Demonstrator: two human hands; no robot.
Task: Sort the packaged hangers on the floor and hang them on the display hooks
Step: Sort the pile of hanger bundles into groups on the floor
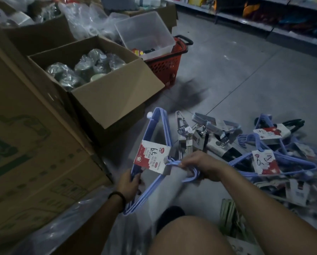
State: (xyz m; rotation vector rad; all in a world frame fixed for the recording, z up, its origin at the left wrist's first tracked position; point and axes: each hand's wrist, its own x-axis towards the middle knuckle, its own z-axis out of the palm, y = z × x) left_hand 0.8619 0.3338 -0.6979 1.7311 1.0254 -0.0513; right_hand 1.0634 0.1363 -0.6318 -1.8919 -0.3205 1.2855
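Left foreground: large closed cardboard carton (34, 159) with green print. Beside it, an open cardboard box (106, 92) of plastic-wrapped goods (76, 69). Behind that, a clear plastic tub (144, 32) sits in a red shopping basket (163, 65) with a black handle (186, 39). Clear plastic bags (84, 17) piled at rear. Stocked shelving (264, 21) at far right. Grey tiled floor (246, 70) has a dark smudge (187, 96) near the basket.

A bundle of hangers (152, 157) was held between the hands, the left hand (128, 184) at its lower edge and the right hand (198, 166) at its hooks. To its right, a pile of packaged hangers (264, 153) lay on the floor (246, 67). To its left stood a large carton (34, 162), with an open box (117, 100) behind that. Farther back a bin (146, 28) sat in a basket (163, 65). Shelves (246, 17) ran along the far right.
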